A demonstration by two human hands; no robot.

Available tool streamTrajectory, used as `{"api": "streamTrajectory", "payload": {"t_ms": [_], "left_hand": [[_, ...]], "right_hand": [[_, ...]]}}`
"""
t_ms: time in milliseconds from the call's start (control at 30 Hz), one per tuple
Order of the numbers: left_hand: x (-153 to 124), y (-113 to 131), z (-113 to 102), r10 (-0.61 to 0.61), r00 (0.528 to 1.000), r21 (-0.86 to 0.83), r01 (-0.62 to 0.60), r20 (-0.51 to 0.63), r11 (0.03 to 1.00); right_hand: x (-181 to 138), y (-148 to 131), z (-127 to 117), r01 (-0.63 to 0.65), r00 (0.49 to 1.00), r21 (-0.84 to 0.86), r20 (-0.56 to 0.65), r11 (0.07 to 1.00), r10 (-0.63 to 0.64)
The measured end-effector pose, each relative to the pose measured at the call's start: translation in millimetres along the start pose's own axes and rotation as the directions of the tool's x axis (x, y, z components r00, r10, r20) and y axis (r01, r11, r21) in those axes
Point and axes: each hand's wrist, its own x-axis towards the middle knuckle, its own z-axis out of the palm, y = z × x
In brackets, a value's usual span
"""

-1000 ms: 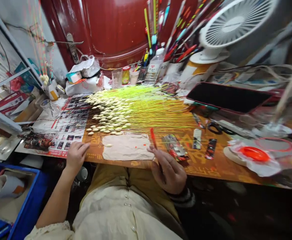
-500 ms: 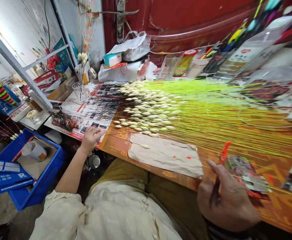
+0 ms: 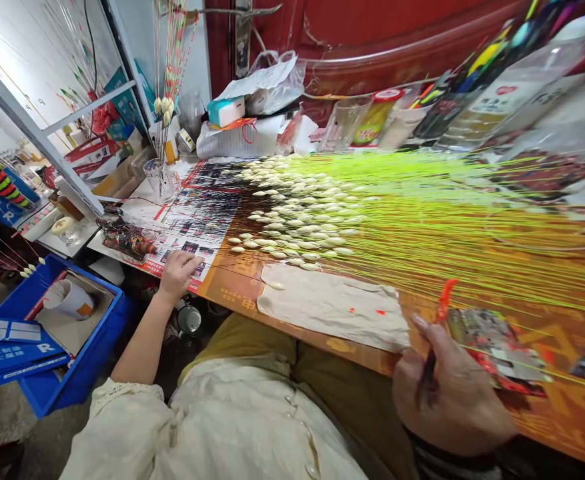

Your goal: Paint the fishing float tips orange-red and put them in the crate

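My left hand [image 3: 176, 275] is closed at the newspaper's front edge, pinching the thin dark stem of a fishing float. The float's pale body [image 3: 276, 286] lies over the left part of a beige cloth [image 3: 332, 310], which carries two small orange marks. In my right hand [image 3: 455, 393], right of the cloth, a paintbrush [image 3: 443, 303] points up with a bright orange-red tip. Beyond the cloth lie many more fishing floats [image 3: 312, 230], with pale bodies and long yellow-green tips reaching right. A paint-smeared palette-like sheet [image 3: 497, 347] lies right of the brush.
Newspaper [image 3: 199, 233] covers the table's left part. A glass mug [image 3: 161, 183] holds upright floats. A paint-crusted object [image 3: 127, 240] sits at the left edge. A blue crate [image 3: 117, 307] stands below left. Jars and a bottle [image 3: 497, 107] line the back.
My left hand has moved slightly left, and the float's pale body has slid left across the cloth. The right hand still holds the paintbrush in nearly the same place.
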Motion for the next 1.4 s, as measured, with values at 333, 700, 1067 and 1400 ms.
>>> {"api": "streamTrajectory", "payload": {"t_ms": [333,700,1067,1400], "left_hand": [[2.4,-6.7,-23.5,0.023,1.0,-0.017,-0.023,-0.016,1.0],[82.8,153.0,41.9,0.492,0.866,-0.089,-0.499,-0.09,0.862],[112.2,211.2,76.4,0.547,0.816,-0.127,-0.572,-0.186,0.81],[111.2,208.5,78.7,0.555,0.811,-0.135,-0.581,-0.185,0.803]], "right_hand": [[-4.3,-1.4,-3.5,-0.109,0.99,0.098,0.104,0.989,0.098],[10.7,1.8,2.9,-0.273,0.954,0.247,0.192,0.93,0.229],[70.9,91.2,-76.4,-0.345,0.938,0.134,0.07,0.929,0.338],[159.3,266.2,-46.4,-0.154,0.793,-0.351,0.514,0.924,0.327]]}}
